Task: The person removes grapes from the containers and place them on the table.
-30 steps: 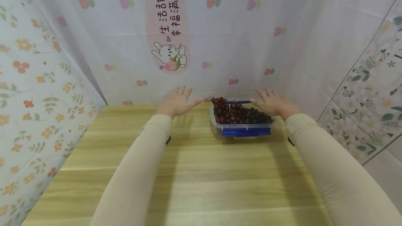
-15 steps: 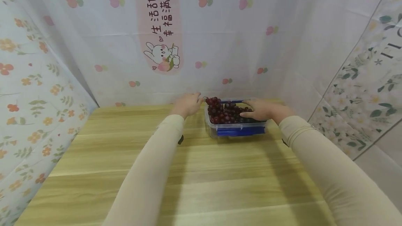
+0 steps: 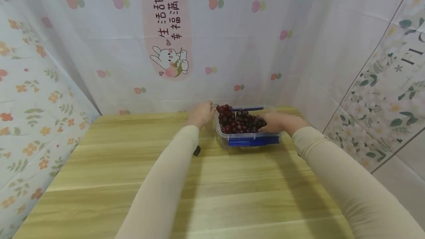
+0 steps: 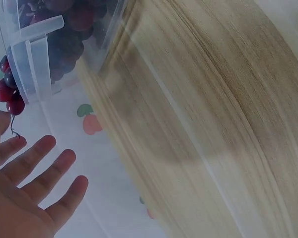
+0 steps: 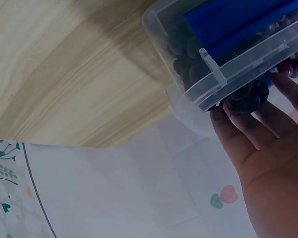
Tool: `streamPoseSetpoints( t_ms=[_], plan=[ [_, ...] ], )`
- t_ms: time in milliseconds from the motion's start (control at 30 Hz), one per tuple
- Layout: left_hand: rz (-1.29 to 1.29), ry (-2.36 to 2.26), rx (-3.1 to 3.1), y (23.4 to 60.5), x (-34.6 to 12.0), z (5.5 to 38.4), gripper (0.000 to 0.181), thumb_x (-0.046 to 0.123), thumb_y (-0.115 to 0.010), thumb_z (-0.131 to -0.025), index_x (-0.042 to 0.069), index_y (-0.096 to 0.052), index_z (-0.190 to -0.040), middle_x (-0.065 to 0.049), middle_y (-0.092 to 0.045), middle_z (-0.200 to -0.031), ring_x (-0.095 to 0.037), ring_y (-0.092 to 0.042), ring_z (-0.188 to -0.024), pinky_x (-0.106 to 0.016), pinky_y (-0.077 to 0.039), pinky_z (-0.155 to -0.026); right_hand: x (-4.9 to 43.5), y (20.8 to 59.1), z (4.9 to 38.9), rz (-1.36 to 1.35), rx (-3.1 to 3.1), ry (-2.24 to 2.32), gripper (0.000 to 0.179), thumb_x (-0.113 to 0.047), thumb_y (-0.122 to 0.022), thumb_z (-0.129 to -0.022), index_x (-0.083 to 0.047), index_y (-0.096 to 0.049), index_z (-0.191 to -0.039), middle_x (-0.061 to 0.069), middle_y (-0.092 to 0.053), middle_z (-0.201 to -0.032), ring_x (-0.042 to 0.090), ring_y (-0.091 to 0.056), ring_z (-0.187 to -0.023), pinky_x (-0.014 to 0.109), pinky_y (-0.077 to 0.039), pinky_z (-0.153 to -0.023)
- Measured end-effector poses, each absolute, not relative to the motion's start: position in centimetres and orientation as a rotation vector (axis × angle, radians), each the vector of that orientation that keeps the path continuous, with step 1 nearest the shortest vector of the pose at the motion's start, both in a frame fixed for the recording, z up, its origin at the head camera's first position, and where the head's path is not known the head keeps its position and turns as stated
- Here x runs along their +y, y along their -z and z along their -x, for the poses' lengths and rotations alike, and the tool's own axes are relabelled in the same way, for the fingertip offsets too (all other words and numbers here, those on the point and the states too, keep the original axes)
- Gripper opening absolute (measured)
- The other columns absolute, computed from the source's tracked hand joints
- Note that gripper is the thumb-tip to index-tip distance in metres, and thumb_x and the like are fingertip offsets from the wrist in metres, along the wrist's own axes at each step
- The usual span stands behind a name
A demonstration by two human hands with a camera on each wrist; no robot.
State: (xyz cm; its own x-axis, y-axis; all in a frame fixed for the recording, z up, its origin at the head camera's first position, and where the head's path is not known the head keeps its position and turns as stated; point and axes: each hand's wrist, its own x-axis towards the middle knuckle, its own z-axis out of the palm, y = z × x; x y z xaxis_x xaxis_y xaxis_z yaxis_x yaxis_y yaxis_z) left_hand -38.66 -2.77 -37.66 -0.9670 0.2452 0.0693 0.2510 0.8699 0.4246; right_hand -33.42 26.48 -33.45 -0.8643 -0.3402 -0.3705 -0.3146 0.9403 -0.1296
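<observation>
Across the wood-grain table (image 3: 232, 194), the clear plastic box (image 3: 245, 135) lies with its long side running left to right, and the right hand (image 3: 275, 121), nearer the red and dark grapes (image 3: 237, 124), dips over its right end, fingers and thumb curled round the dark ones. The left hand (image 3: 201, 114) is just outside the left end, most fingers extended; whether it pinches the overhanging stem (image 4: 12, 125) I cannot tell. Half a second ago, the right hand was spread above the fruit, hiding more of it.
</observation>
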Motion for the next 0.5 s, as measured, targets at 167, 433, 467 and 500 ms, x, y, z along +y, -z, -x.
streamPoseSetpoints(
  t_ms=[167,433,467,500],
  plan=[
    [0.415,0.7,-3.011,37.8,-2.9,38.6,0.046,0.037,-0.047,-0.114,0.009,-0.056,-0.148,-0.013,-0.069,-0.143,-0.032,-0.07,-0.126,-0.051,-0.06,-0.101,26.5,33.5,33.5,0.473,2.742,0.051,0.061,-0.014,-0.068,-0.102,0.011,-0.047,-0.153,0.033,-0.05,-0.156,0.053,-0.049,-0.145,0.061,-0.044,-0.119],
    [0.456,0.731,-3.03,38.0,-3.5,37.8,0.053,0.042,-0.045,-0.113,0.007,-0.053,-0.153,-0.012,-0.063,-0.152,-0.034,-0.064,-0.136,-0.051,-0.054,-0.112,26.8,34.2,34.0,0.514,2.851,-0.012,0.048,-0.001,-0.075,-0.091,0.012,-0.063,-0.135,0.033,-0.067,-0.135,0.051,-0.066,-0.126,0.059,-0.053,-0.11],
    [0.463,0.731,-3.033,38.0,-3.7,37.7,0.054,0.043,-0.044,-0.114,0.008,-0.052,-0.154,-0.012,-0.062,-0.153,-0.035,-0.063,-0.138,-0.052,-0.053,-0.113,26.8,34.3,34.0,0.519,2.859,-0.014,0.043,0.0,-0.074,-0.091,0.011,-0.066,-0.131,0.032,-0.07,-0.13,0.049,-0.068,-0.122,0.059,-0.054,-0.109],
    [0.472,0.728,-3.035,38.1,-3.8,37.6,0.055,0.044,-0.043,-0.114,0.008,-0.051,-0.155,-0.011,-0.061,-0.155,-0.035,-0.062,-0.139,-0.052,-0.052,-0.114,26.8,34.4,34.1,0.525,2.867,-0.017,0.038,0.001,-0.073,-0.09,0.01,-0.069,-0.127,0.03,-0.072,-0.125,0.048,-0.07,-0.117,0.058,-0.055,-0.107]
  ],
)
